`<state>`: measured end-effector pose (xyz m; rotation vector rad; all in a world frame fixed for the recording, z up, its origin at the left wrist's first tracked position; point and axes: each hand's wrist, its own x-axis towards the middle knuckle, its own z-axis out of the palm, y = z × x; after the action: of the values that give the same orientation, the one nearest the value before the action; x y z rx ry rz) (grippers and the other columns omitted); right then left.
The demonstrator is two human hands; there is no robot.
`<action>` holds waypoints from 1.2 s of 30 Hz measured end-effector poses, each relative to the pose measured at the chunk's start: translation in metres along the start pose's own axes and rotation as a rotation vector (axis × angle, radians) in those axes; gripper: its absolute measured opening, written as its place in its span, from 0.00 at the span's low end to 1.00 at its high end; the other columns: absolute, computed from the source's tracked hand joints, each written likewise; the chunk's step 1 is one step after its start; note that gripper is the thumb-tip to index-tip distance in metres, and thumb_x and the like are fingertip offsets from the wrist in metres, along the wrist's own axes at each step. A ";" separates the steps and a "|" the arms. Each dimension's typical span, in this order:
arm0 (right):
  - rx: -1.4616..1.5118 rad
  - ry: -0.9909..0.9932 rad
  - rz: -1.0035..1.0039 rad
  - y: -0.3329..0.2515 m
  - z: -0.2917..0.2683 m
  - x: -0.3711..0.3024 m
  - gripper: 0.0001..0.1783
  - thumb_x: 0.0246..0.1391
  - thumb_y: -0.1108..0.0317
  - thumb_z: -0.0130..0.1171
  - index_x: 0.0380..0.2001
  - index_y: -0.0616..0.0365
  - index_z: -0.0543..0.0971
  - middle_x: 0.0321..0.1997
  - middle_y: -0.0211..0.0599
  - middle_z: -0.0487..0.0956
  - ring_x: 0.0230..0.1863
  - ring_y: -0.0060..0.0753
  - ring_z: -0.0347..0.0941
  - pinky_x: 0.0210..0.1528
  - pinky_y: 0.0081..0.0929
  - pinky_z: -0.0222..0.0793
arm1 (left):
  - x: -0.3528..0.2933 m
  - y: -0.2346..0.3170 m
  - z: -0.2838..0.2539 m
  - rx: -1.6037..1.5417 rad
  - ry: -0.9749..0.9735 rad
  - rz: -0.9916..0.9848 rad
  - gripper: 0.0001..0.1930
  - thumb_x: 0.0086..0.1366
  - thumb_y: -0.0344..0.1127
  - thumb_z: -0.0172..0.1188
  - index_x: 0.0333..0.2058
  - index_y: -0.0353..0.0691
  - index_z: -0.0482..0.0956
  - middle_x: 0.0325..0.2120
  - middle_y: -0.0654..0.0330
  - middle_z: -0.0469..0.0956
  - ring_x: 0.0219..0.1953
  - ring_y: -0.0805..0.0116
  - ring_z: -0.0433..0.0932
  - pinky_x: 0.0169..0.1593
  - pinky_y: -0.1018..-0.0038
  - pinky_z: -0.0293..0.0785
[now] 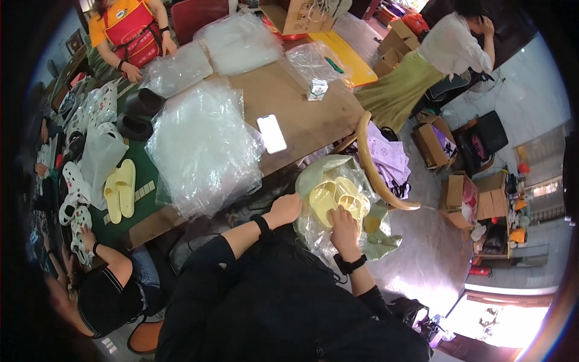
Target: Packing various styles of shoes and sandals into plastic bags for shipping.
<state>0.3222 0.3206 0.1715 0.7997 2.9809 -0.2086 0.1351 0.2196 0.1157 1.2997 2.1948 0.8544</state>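
Observation:
Right of the table's near edge, a pair of pale yellow clogs (338, 202) lies at the mouth of a greenish sack (319, 166), with clear plastic (307, 232) around them. My left hand (283, 211) is closed at the left side of this plastic, its fingertips mostly hidden. My right hand (345, 232) reaches from below, its fingers bent against the near part of the clogs. Whether the plastic lies between those fingers and the clog is hard to make out. Black bands circle both my wrists.
A stack of clear plastic bags (205, 145), a white-screened phone (271, 134) and yellow slippers (120, 190) lie on the table. A curved wooden chair arm (374, 169) rises beside the sack. Co-workers sit at left; another person (446, 54) stands at right near cardboard boxes (434, 142).

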 end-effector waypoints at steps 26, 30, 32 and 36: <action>-0.356 0.048 -0.002 -0.008 0.106 0.036 0.28 0.48 0.67 0.49 0.55 0.52 0.62 0.54 0.51 0.63 0.44 0.44 0.69 0.37 0.33 0.71 | -0.008 0.013 0.000 -0.401 -0.082 0.124 0.19 0.66 0.44 0.45 0.26 0.30 0.65 0.19 0.41 0.67 0.24 0.44 0.67 0.29 0.61 0.62; -0.387 -0.019 -0.010 -0.013 0.102 0.044 0.28 0.48 0.68 0.49 0.55 0.53 0.62 0.53 0.50 0.64 0.42 0.41 0.70 0.38 0.30 0.71 | -0.005 0.007 -0.005 -0.407 -0.047 0.082 0.19 0.66 0.44 0.45 0.26 0.31 0.65 0.18 0.44 0.66 0.21 0.53 0.63 0.29 0.63 0.62; -0.335 -0.071 -0.018 -0.007 0.097 0.048 0.34 0.43 0.65 0.56 0.57 0.51 0.61 0.55 0.54 0.62 0.44 0.44 0.69 0.38 0.33 0.72 | -0.004 0.008 -0.007 -0.428 -0.049 0.079 0.19 0.66 0.44 0.45 0.27 0.31 0.65 0.18 0.45 0.65 0.20 0.56 0.61 0.28 0.64 0.61; -0.113 -0.314 0.000 -0.004 0.066 0.048 0.48 0.31 0.57 0.68 0.59 0.46 0.59 0.61 0.57 0.56 0.51 0.49 0.68 0.41 0.39 0.72 | -0.004 -0.001 -0.006 -0.496 -0.100 0.088 0.19 0.66 0.45 0.45 0.29 0.30 0.66 0.21 0.44 0.67 0.23 0.56 0.65 0.30 0.65 0.62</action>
<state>0.2798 0.3311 0.1028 0.6832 2.6722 -0.1486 0.1325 0.2137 0.1189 1.1619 1.7079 1.2410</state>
